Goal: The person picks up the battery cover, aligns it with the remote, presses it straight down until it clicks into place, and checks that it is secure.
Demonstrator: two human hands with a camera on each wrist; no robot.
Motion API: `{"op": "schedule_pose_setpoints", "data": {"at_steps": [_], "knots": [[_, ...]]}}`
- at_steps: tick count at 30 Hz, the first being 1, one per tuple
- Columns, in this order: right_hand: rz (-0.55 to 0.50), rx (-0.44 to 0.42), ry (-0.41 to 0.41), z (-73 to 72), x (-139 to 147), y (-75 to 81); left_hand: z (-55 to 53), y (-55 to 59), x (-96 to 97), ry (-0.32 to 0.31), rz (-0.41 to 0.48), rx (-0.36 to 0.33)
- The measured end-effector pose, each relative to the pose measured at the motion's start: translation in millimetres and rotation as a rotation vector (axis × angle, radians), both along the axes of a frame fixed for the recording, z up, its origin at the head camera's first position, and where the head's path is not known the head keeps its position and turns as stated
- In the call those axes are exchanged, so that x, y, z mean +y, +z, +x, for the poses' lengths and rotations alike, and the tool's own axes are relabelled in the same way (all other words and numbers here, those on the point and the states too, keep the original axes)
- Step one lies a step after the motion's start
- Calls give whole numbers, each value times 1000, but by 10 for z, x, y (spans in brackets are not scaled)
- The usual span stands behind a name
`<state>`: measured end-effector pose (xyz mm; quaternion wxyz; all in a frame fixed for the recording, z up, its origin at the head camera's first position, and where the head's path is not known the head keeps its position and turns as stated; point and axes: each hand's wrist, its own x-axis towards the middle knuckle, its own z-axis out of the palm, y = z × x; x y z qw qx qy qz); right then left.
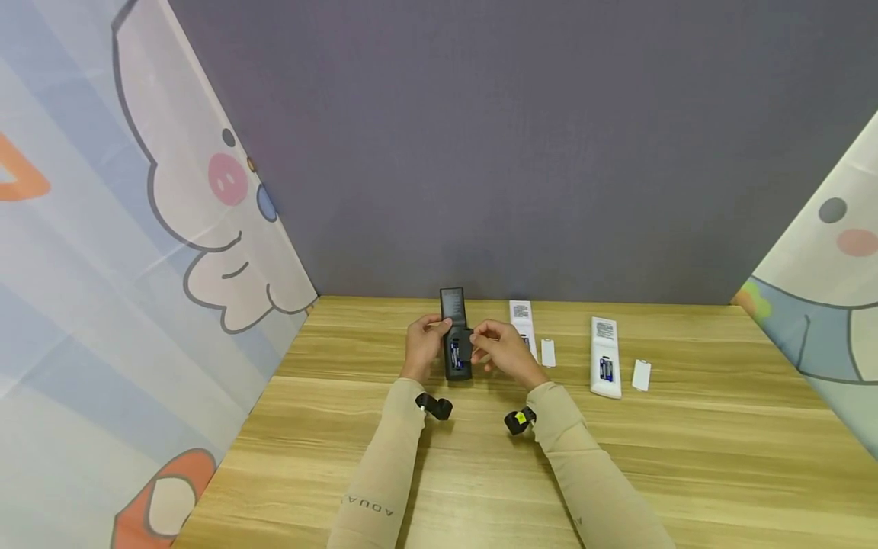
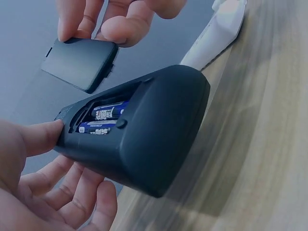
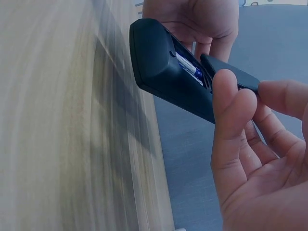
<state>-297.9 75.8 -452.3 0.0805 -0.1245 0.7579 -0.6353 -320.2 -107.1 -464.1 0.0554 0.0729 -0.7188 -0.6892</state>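
My left hand grips a black remote control, its back turned up and its battery compartment uncovered. Two blue batteries lie side by side in that compartment. Between the thumb and fingers of my right hand is a black battery cover, pinched by its edge. In the left wrist view the cover is apart from the remote, held just above the compartment. The right wrist view shows the same cover beside the opening, tilted.
Right of my hands lie a white remote, partly hidden by my right hand, and a white battery cover. Further right, another white remote shows batteries, with a second white cover beside it. A grey wall stands behind the wooden table.
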Motion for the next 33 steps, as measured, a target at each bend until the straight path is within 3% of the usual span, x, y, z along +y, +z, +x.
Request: {"op": "schedule_pose_setpoints", "data": {"at_steps": [15, 33], "knots": [[76, 40, 32, 10, -35, -26, 28, 44, -6, -25, 45, -1], [99, 83, 43, 47, -57, -25, 34, 62, -2, -38, 43, -9]]}}
